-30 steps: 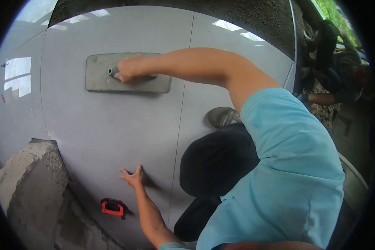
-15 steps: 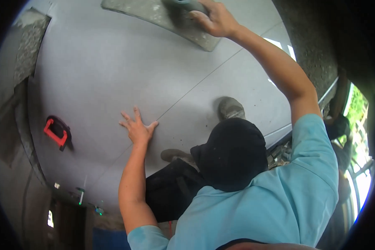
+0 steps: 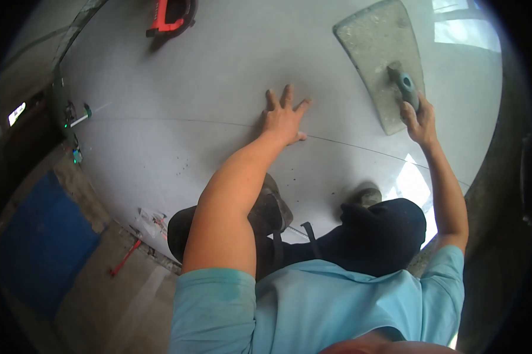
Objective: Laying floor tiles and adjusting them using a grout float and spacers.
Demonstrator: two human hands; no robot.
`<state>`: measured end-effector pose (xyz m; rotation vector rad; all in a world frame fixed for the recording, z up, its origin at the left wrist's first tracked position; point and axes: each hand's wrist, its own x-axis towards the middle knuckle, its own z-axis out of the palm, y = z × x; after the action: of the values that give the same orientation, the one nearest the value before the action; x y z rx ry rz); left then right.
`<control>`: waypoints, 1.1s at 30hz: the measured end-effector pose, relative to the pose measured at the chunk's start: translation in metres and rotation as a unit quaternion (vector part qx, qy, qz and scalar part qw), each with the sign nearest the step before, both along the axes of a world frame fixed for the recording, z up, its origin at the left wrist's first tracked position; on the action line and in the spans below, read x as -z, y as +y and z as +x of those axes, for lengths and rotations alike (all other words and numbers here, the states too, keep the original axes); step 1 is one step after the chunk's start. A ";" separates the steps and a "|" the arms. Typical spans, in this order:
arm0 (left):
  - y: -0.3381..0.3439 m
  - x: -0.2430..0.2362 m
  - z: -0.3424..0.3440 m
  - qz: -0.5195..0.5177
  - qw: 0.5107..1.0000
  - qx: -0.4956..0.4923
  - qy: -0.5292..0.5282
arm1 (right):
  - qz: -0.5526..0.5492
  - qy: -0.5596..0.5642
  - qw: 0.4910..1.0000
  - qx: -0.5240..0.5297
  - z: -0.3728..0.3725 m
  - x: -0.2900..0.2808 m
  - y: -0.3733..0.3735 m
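Right hand [image 3: 421,125] is gripping the handle [image 3: 406,88] of the grey float [image 3: 377,50], likely for control, over pale tiles [image 3: 219,71] at right; left hand [image 3: 282,123], well apart, is splaying across a joint [image 3: 360,144], probably for balance.

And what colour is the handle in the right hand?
The handle is bluish grey, clearest in the head view.

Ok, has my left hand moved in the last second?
Yes, toward the tile joint. Earlier, the left hand was clear of it, on the red-handled tool's side; now it covers part of that line.
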<state>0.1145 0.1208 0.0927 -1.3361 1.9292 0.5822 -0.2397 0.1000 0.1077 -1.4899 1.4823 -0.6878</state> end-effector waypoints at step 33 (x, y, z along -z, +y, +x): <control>0.039 0.022 0.252 -0.084 0.947 -0.300 0.079 | -0.049 0.190 0.939 -0.284 0.271 0.032 -0.089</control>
<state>0.3668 0.1598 0.0704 -2.0663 1.7050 0.8465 0.0312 0.0106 0.0762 -2.0919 1.1956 -0.1261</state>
